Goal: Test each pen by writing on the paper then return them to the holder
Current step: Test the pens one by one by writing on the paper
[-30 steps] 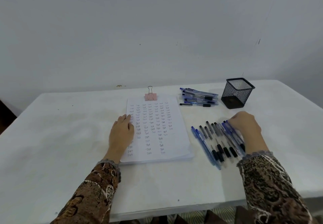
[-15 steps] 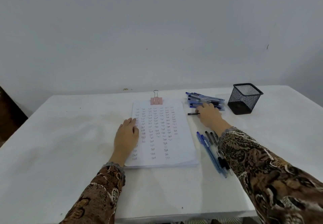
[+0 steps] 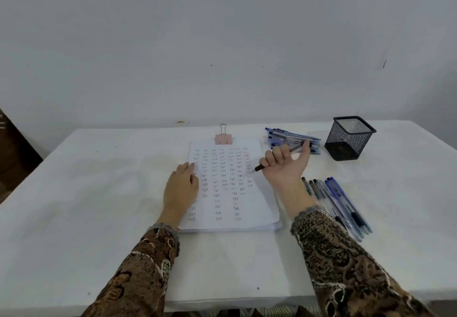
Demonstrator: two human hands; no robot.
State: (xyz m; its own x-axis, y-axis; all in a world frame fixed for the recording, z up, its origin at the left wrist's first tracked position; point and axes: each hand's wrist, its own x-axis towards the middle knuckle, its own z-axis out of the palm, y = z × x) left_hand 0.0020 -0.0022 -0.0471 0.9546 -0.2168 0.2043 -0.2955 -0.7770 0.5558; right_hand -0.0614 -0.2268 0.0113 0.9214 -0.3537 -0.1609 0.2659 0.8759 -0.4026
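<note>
**Head view: right hand grips one pen over the sheet, left hand flat on the paper**

Head camera looks down on a plain pale wall [image 3: 222, 45] and, in front of it, a white table [image 3: 99, 193]. Two arms in brown patterned sleeves [image 3: 346, 267] reach in from the near edge. At the table's middle lies the paper [image 3: 249, 210], a thin stack whose top sheet bears columns of small handwritten words.

The left hand [image 3: 181, 188] rests palm down on the paper's left edge, its fingers straight and close together. The right hand [image 3: 286, 168] is over the paper's right edge, palm turned up, with its fingers curled round a pen [image 3: 259, 168]. The pen's dark tip points down and left toward the sheet; whether it touches the sheet I cannot tell.

A black mesh holder [image 3: 348, 138] stands upright at the far right, well apart from the paper. Between it and the paper's top corner lies a pile of blue pens [image 3: 291, 135]. A row of pens [image 3: 341, 203] lies side by side just right of the right wrist. A pink binder clip [image 3: 223, 138] clamps the paper's top edge.
</note>
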